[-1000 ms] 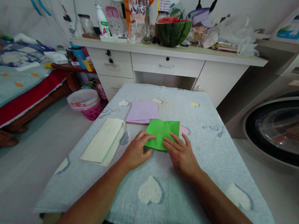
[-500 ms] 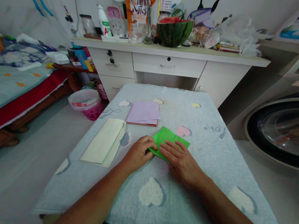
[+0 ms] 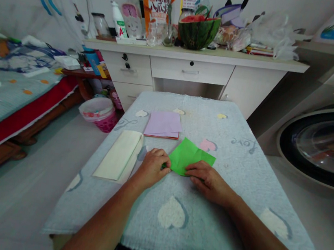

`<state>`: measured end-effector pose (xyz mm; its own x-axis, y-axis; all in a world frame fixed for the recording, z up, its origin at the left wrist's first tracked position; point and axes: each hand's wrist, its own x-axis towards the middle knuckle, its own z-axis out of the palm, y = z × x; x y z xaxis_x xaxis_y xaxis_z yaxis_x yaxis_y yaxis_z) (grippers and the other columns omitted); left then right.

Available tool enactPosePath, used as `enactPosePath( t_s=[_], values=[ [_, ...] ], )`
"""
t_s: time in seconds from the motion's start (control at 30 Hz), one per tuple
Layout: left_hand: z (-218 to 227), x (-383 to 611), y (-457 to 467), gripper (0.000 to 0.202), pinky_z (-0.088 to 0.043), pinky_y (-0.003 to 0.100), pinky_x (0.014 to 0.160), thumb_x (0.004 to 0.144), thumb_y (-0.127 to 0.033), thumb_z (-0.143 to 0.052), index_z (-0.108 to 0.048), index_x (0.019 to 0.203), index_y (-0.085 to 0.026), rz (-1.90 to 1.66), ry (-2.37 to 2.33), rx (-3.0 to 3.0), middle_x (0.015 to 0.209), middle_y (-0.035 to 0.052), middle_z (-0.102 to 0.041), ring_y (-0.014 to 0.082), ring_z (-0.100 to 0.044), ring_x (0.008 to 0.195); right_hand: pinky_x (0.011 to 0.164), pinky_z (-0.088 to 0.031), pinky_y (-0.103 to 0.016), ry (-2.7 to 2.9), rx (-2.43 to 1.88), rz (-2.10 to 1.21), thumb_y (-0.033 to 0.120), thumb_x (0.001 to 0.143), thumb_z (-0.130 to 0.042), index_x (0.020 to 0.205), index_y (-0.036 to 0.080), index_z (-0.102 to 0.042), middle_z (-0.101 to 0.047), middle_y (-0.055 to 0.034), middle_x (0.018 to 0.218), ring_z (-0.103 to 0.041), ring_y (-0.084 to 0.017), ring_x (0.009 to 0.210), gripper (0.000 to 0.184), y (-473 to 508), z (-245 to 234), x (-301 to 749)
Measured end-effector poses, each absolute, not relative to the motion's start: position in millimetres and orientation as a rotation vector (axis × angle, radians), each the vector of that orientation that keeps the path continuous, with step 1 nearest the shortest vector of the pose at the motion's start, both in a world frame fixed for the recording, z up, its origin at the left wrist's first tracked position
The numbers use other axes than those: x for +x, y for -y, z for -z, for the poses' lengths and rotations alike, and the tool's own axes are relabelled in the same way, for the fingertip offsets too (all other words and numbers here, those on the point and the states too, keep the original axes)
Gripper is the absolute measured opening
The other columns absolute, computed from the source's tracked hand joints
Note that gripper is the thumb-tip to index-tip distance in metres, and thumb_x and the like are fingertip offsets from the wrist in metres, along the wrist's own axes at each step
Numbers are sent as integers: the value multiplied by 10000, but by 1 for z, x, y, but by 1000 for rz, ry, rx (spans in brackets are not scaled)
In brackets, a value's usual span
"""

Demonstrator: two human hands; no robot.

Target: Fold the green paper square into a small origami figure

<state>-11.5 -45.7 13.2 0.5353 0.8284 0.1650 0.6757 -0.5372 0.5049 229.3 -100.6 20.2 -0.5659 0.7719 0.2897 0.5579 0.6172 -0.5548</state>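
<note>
A: So, where does the green paper [image 3: 191, 158] sit?

B: Near the middle of the table [image 3: 239, 183], lying on the pale blue cloth; it is creased, with one corner pointing to twelve o'clock and its near edge under both hands.

A: And the left hand [image 3: 152, 168]?

B: At nine o'clock of the sheet; its fingers [image 3: 160, 159] are curled in and pinch the sheet's left corner.

A: The right hand [image 3: 208, 181]?

B: At five o'clock of the sheet; its fingers [image 3: 195, 167] lie stretched out and close together, flat on the near edge, pointing towards nine o'clock; the fingertips of the two hands are near each other but apart.

A: What lies around it?

B: A lilac paper stack [image 3: 163, 123] at eleven o'clock of the green sheet, just apart from it, with a red edge showing underneath; a folded cream paper [image 3: 120, 155] at nine o'clock of the left hand, close beside it but not touching.

A: Beyond the table?

B: At twelve o'clock a white desk [image 3: 189, 68] with a halved watermelon [image 3: 198, 32] on top; at three o'clock a washing machine [image 3: 321, 145]; at ten o'clock a pink bin [image 3: 98, 112] on the floor, and a bed [image 3: 7, 96] at nine.
</note>
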Motion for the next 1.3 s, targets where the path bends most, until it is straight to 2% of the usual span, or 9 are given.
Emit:
enactPosePath(
  t_s=[0.17, 0.33, 0.5, 0.63, 0.8, 0.97, 1.3],
  values=[
    [-19, -12, 51, 61, -389, 343, 811, 747, -162, -702, -658, 739, -203, -511, -1182, 2426, 835, 20, -604, 213, -534, 902, 847, -476, -370, 2282, -1071, -675, 179, 920, -468, 998, 194, -664, -692, -69, 936, -612, -201, 905, 212, 100, -22, 230],
    [-21, -14, 61, 54, -384, 340, 786, 767, -169, -695, -658, 745, -202, -430, -1152, 2447, 800, 16, -600, 212, -536, 878, 788, -454, -348, 2259, -1149, -688, 204, 878, -537, 875, 186, -628, -649, -48, 825, -583, -192, 809, 93, 100, -22, 228],
    [-16, -21, 64, 60, -400, 354, 821, 767, -207, -709, -655, 742, -196, -489, -1210, 2380, 849, 26, -594, 215, -533, 905, 737, -435, -320, 2219, -1172, -731, 289, 910, -533, 832, 175, -620, -628, -49, 780, -573, -182, 768, 163, 98, -19, 229],
    [-12, -25, 64, 58, -407, 360, 851, 763, -192, -709, -652, 753, -201, -552, -1205, 2324, 885, 26, -579, 211, -522, 932, 698, -417, -298, 2172, -1302, -678, 273, 900, -536, 800, 171, -605, -613, -42, 751, -569, -177, 745, 158, 96, -16, 227],
    [-10, -25, 64, 61, -410, 367, 859, 762, -191, -707, -647, 753, -199, -567, -1208, 2291, 892, 28, -569, 214, -513, 941, 619, -378, -263, 2080, -1510, -556, 254, 842, -587, 812, 181, -598, -609, -11, 715, -546, -153, 654, 80, 96, -12, 221],
    [-9, -25, 65, 45, -408, 370, 863, 817, -233, -657, -653, 787, -199, -569, -1207, 2307, 907, 34, -571, 216, -510, 952, 580, -359, -253, 2015, -1614, -501, 291, 827, -598, 818, 190, -599, -605, 6, 678, -522, -141, 584, 101, 95, -9, 218],
    [-6, -25, 65, 78, -405, 368, 852, 807, -254, -676, -628, 787, -196, -571, -1216, 2353, 916, 36, -559, 218, -499, 944, 638, -415, -285, 1959, -1719, -404, 296, 810, -594, 879, 199, -594, -642, -18, 732, -589, -180, 652, 118, 96, 0, 215]
  ],
)
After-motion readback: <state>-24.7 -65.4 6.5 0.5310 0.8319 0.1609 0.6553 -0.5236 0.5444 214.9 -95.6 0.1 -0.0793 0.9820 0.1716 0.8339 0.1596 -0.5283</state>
